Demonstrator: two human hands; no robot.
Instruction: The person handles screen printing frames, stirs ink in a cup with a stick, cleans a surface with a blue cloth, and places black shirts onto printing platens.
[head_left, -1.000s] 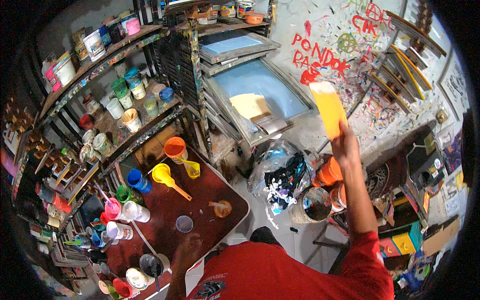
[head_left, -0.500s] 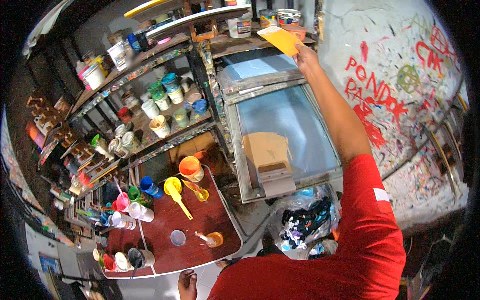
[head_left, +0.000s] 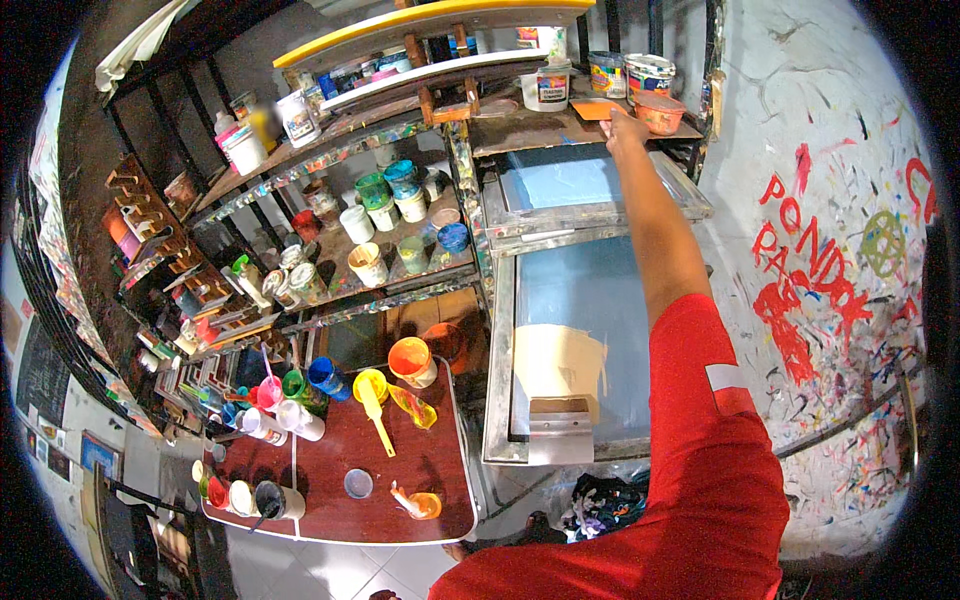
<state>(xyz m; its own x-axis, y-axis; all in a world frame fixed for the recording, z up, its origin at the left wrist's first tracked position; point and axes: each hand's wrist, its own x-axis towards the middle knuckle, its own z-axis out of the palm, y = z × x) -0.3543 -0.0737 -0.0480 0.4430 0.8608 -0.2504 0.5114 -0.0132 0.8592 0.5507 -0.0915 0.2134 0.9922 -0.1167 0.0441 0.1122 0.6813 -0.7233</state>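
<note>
My right hand (head_left: 624, 130) grips a flat orange-yellow scraper (head_left: 593, 108) at the top shelf (head_left: 510, 135), just beside an orange tub (head_left: 659, 115). White, blue and patterned paint tubs (head_left: 547, 92) stand around it on that shelf. Below my arm, screen frames with blue mesh (head_left: 565, 285) are stacked in the rack; the larger lower one has a cream patch (head_left: 555, 365) and a metal scraper or clamp (head_left: 560, 445) on it. Only a small bit of my left hand (head_left: 385, 594) shows at the bottom edge, its fingers mostly hidden.
Shelves of paint pots (head_left: 385, 215) line the left. A red-brown table (head_left: 350, 440) holds cups of coloured ink and a yellow spatula (head_left: 375, 410). A bag of dark scraps (head_left: 605, 505) lies below the screens. A paint-marked wall (head_left: 820, 130) is at the right.
My right hand has carried the scraper up from the wall's side onto the top shelf, lowering it flat there. The view has turned toward the shelving. My left hand has dropped mostly out of view.
</note>
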